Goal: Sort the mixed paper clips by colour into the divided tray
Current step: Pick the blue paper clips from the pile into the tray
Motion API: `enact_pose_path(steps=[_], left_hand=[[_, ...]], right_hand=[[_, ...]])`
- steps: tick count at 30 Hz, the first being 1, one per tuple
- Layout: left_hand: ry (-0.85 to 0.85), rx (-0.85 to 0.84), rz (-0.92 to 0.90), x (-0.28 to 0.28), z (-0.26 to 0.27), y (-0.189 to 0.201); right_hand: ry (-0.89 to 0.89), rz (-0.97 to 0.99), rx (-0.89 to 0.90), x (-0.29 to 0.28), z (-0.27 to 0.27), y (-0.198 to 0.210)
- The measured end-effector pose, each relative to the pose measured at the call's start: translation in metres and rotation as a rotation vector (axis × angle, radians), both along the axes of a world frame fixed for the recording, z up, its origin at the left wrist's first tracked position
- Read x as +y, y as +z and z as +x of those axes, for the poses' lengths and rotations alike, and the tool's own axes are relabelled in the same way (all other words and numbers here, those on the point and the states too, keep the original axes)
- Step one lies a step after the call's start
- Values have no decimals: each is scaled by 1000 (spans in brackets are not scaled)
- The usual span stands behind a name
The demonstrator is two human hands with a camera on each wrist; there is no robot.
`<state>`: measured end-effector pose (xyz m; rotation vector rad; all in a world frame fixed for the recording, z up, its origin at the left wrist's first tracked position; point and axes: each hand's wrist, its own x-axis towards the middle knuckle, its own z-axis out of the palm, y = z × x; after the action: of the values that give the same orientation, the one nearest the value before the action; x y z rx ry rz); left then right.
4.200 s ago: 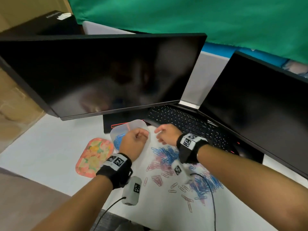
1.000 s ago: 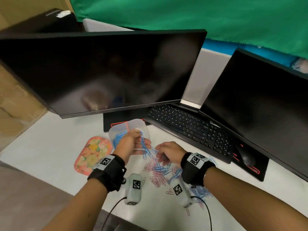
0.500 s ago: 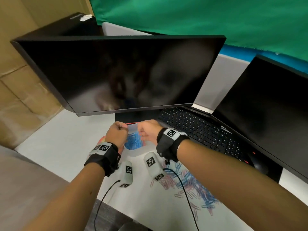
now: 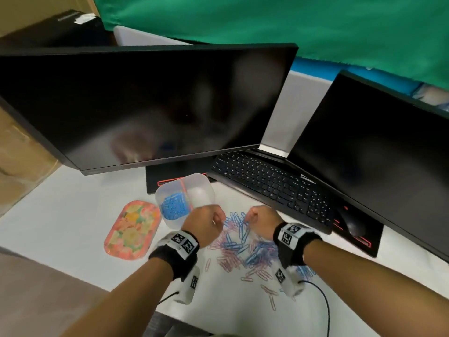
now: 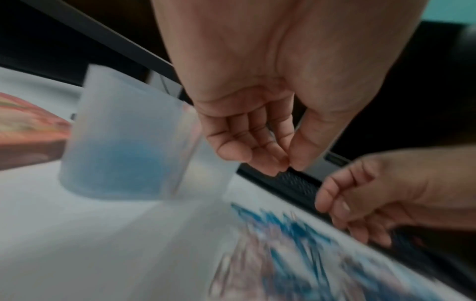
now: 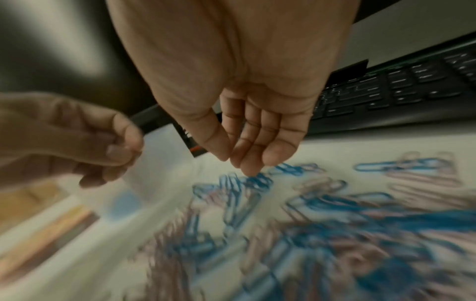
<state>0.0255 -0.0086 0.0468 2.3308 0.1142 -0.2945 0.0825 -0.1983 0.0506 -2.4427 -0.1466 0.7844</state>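
Head view: both hands hover over a white surface [image 4: 60,229] in front of two dark monitors. The left hand [image 4: 204,226] sits just beside the near wall of a translucent plastic divided tray [image 4: 206,188]; its thumb and fingertips [image 5: 260,160] are drawn together, and whether anything is pinched between them cannot be told. The tray's left compartment holds a heap of blue paper clips [image 4: 173,207]; the right compartment looks pale, its contents unclear. The right hand [image 4: 263,222] is poised at the far edge of a scattered pile of mixed blue and pink paper clips [image 4: 245,254] lying on the surface between the two wrists, near the tray. Right wrist view: the thumb and fingers [image 6: 253,154] of this hand converge, tips pointing down just above the blue clips; blur hides whether they grip one. A flat oval lid with an orange floral print [image 4: 132,231] lies left of the tray. A black keyboard [image 4: 269,183] and a black mouse [image 4: 352,223] lie beyond the pile.
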Motion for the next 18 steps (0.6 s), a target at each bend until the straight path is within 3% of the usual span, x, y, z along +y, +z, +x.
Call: enact_pose_path(steps=[4, 8, 13, 18], left_hand=[[-236, 132, 230, -23, -5, -26], [-277, 181, 386, -28, -10, -44], [-254, 169, 384, -22, -12, -50], [-183, 177, 252, -16, -13, -47]], right_hand=[[220, -120, -21, -11, -28, -20], [433, -106, -140, -9, -48, -38], [462, -74, -227, -7, -51, -47], [455, -40, -207, -14, -49, -51]])
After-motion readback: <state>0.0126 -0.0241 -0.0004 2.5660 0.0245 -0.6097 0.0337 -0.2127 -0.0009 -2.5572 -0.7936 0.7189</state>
